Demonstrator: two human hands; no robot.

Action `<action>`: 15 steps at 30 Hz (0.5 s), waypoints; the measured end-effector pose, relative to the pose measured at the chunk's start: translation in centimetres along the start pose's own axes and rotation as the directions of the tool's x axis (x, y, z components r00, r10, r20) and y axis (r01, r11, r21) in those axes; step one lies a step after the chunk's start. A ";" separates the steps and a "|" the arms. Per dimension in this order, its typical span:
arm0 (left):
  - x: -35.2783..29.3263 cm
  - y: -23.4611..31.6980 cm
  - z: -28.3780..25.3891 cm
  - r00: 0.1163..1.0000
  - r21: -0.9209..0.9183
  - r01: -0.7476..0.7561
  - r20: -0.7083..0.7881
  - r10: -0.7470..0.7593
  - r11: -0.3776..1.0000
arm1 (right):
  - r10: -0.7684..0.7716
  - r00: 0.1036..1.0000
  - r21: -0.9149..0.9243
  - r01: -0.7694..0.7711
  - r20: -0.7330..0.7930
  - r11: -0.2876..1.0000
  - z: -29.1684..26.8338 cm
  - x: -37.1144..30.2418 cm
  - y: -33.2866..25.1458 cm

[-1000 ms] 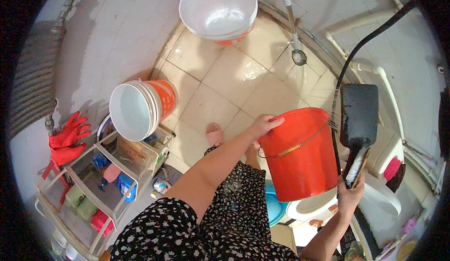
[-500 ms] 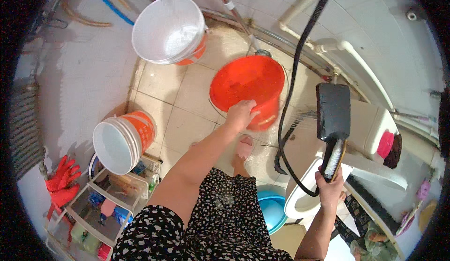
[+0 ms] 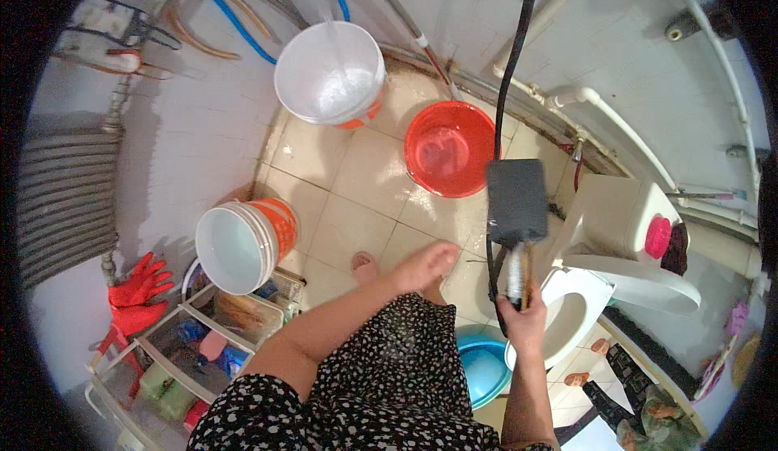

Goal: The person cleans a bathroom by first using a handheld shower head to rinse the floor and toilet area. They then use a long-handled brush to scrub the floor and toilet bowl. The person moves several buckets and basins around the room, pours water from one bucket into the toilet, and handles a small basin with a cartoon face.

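In my right hand are a black rectangular shower head on a black hose and a white-bristled brush, gripped together by their handles. My left hand is empty, its fingers stretched out above the tiled floor. Beyond it, a red bucket stands upright near the far wall, with a little water inside. Left of that, a stream of water falls into a white bucket with an orange outer side.
Another white-and-orange bucket sits on a plastic shelf rack at left, near red rubber gloves. At right is a toilet with its lid raised. A blue basin lies beside it. Pipes run along the far wall.
My left hand has let go of the red bucket's rim and drawn back toward me. The bucket, tilted before, now stands upright. My right hand has shifted left with the shower head and brush.
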State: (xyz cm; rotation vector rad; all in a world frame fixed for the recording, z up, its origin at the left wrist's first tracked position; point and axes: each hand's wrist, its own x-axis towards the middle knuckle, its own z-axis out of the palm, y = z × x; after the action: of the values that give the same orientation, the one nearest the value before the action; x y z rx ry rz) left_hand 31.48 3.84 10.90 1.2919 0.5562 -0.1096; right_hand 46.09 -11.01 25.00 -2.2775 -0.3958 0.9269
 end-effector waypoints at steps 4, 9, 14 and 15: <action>-6.0 6.6 4.7 0.991 -0.432 -0.056 -0.136 -0.003 0.900 | -0.171 0.979 -0.190 0.189 0.110 0.963 2.8 -4.0 -4.5; -13.2 16.5 2.1 0.970 -0.803 -0.020 -0.159 -0.182 0.595 | -0.320 0.932 -0.001 0.325 0.169 0.946 4.6 -10.2 -9.5; -16.6 20.9 -1.0 0.810 -0.622 -0.235 -0.551 -0.204 0.747 | -0.503 0.850 -0.084 0.519 0.157 0.851 3.6 -14.3 -12.9; -16.6 19.4 -2.7 0.807 -0.562 -0.297 -0.580 -0.112 0.772 | -0.486 0.865 -0.071 0.496 0.123 0.865 3.2 -14.7 -12.5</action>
State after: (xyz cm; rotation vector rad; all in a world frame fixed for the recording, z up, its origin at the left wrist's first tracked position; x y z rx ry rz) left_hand 23.59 8.22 34.91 0.6505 0.9583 0.5621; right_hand 33.03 -7.36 39.02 -2.0633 -1.0369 0.7648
